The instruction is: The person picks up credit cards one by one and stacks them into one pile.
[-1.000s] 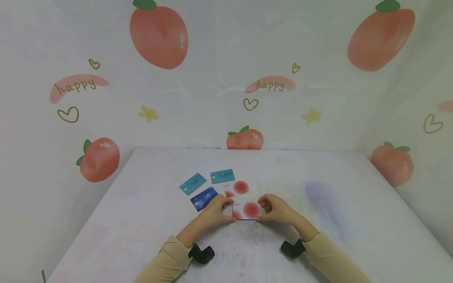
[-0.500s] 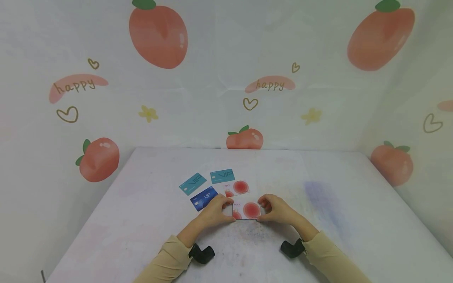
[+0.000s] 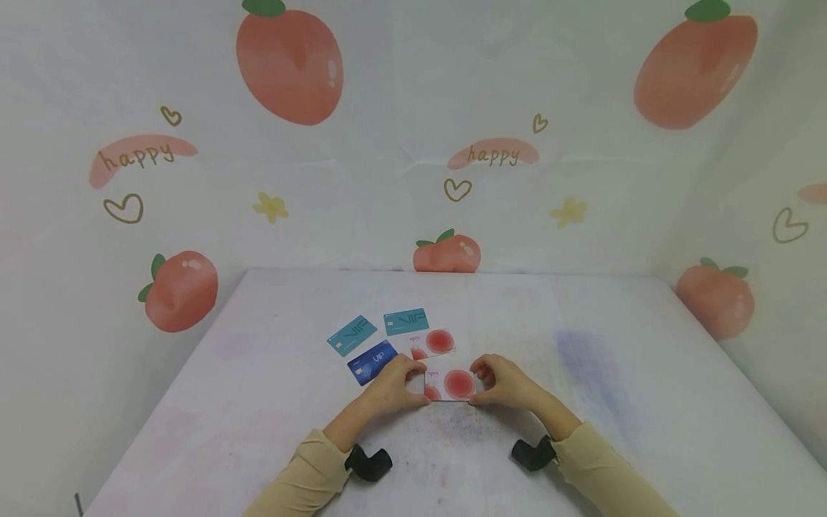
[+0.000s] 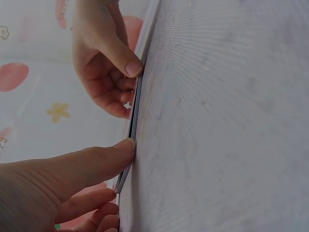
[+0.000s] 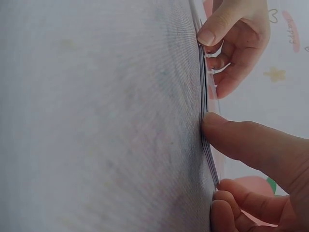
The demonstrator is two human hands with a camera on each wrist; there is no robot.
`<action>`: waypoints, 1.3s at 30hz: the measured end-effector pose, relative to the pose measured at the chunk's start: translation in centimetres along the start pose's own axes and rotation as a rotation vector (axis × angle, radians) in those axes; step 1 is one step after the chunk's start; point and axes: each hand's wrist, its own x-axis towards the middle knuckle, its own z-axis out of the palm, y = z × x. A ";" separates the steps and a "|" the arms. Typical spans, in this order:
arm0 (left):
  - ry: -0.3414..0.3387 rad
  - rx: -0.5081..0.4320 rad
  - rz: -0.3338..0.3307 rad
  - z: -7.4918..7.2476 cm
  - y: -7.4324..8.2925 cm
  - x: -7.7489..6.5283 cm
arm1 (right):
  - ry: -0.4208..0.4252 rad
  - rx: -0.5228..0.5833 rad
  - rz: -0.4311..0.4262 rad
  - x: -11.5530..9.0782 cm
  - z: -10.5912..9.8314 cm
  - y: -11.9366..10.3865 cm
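Note:
A stack of cards (image 3: 452,385), its white top card printed with red circles, lies flat on the table between my two hands. At its left end my left hand (image 3: 390,384) pinches the edges between thumb and fingers. My right hand (image 3: 507,384) grips the right end in the same way. Layered edges of the stack (image 5: 204,96) show in the right wrist view, with both thumbs on the near long side. Just behind the stack lies another white card with red circles (image 3: 440,342). A blue VIP card (image 3: 371,363) sits by my left hand, partly behind it.
Two teal VIP cards lie farther back, one tilted teal card (image 3: 352,336) at the left and one teal card (image 3: 406,322) near the middle. The white table (image 3: 620,359) runs back to a fruit-patterned backdrop (image 3: 388,194).

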 end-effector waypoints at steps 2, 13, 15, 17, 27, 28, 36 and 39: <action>-0.002 -0.005 -0.006 0.0 0.0 0.0 | 0.002 0.002 -0.001 0.0 0.0 0.0; -0.005 -0.024 0.004 0.0 -0.1 0.0 | 0.012 -0.017 0.016 0.0 0.2 0.2; -0.004 -0.023 0.008 0.0 -0.1 0.1 | 0.012 -0.015 0.018 0.0 0.2 0.2; -0.003 -0.020 0.012 -0.1 -0.1 0.1 | 0.013 -0.015 0.018 0.0 0.1 0.2; -0.004 -0.012 0.015 0.0 -0.2 0.0 | 0.014 -0.010 0.009 0.0 0.1 0.2; -0.005 -0.013 0.014 0.0 -0.2 0.0 | 0.013 -0.009 0.009 0.0 0.1 0.2; -0.010 -0.020 -0.003 0.0 -0.1 0.1 | 0.001 0.001 0.023 0.0 0.0 0.1; -0.012 -0.013 -0.005 0.0 -0.2 0.1 | -0.003 0.001 0.022 0.0 0.0 0.0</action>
